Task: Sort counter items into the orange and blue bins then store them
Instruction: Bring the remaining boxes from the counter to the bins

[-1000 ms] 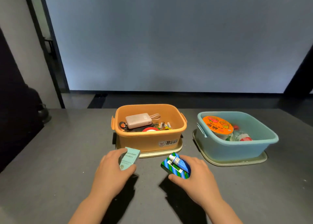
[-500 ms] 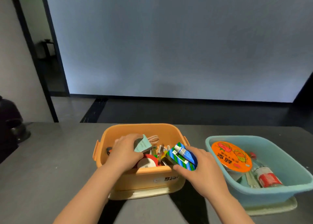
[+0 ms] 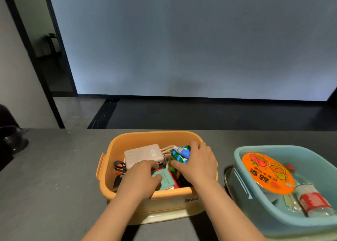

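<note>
From the head camera, both my hands were down inside the orange bin (image 3: 127, 198), which stood on the dark table (image 3: 54, 177). My left hand (image 3: 139, 179) rested on a small teal box (image 3: 166, 178), thumb over its near corner; whether the other fingers were curled round it I could not tell. The box lay low in the bin, near the front wall. My right hand (image 3: 197, 163) held a green-and-blue striped packet (image 3: 180, 154) with a small tube on it, fingers curled round it, towards the bin's back right. Between them lay a pink power bank (image 3: 143, 155) (its cables trailing right). Just to the right stood the blue bin (image 3: 264, 220), holding an orange-lidded cup (image 3: 266, 173) and a red-labelled bottle (image 3: 313, 200).
</note>
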A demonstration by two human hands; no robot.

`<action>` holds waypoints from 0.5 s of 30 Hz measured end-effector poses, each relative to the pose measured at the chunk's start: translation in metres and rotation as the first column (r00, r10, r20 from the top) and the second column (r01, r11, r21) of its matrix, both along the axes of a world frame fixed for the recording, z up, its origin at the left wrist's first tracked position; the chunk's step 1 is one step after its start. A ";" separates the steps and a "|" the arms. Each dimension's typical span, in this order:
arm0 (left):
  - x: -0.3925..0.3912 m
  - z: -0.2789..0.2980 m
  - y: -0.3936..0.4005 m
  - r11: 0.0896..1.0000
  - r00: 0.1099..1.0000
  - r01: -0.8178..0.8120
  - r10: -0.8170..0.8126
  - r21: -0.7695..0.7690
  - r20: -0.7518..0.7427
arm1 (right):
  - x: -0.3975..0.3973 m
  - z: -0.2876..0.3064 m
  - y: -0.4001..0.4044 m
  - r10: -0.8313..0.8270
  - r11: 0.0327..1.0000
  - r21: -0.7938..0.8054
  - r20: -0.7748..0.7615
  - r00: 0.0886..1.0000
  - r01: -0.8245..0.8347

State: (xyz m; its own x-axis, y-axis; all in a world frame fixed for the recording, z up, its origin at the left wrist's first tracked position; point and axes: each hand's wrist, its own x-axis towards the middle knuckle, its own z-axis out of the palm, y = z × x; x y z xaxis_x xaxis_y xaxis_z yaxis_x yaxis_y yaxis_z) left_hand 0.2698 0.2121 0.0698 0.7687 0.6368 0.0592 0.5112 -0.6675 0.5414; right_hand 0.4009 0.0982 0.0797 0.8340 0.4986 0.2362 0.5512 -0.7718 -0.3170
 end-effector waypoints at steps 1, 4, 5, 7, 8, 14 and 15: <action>0.000 0.000 0.001 1.000 1.000 0.004 -0.004 0.017 0.004 | -0.001 -0.001 0.001 -0.001 1.000 -0.017 0.012 1.000 0.001; -0.001 -0.002 0.000 0.994 0.998 -0.031 0.025 0.100 0.064 | -0.007 -0.004 0.000 0.028 0.999 0.014 0.009 1.000 -0.029; -0.002 -0.003 -0.002 0.990 0.995 -0.052 0.040 0.131 0.095 | -0.009 -0.004 -0.001 0.050 0.998 0.031 0.029 0.998 -0.051; -0.004 -0.003 -0.003 0.982 0.988 -0.080 0.056 0.169 0.142 | -0.014 -0.004 -0.006 0.094 0.994 0.047 0.082 0.992 -0.098; -0.004 -0.002 -0.004 0.981 0.987 -0.083 0.057 0.173 0.151 | -0.016 -0.004 -0.009 0.107 0.992 0.054 0.088 0.990 -0.112; -0.007 0.001 -0.010 0.973 0.961 -0.140 0.088 0.182 0.264 | -0.022 -0.014 -0.028 -0.002 0.985 0.171 0.064 0.998 -0.009; -0.011 0.003 -0.011 0.971 0.951 -0.156 0.098 0.181 0.294 | -0.024 -0.015 -0.030 -0.021 0.986 0.168 0.063 0.998 0.011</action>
State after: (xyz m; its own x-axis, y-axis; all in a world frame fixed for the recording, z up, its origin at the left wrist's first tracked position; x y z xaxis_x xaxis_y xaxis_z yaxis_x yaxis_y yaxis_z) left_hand 0.2591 0.2007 0.0730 0.6159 0.6808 0.3964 0.4451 -0.7159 0.5379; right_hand 0.3770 0.0687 0.0650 0.8219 0.4340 0.3688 0.5626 -0.7195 -0.4072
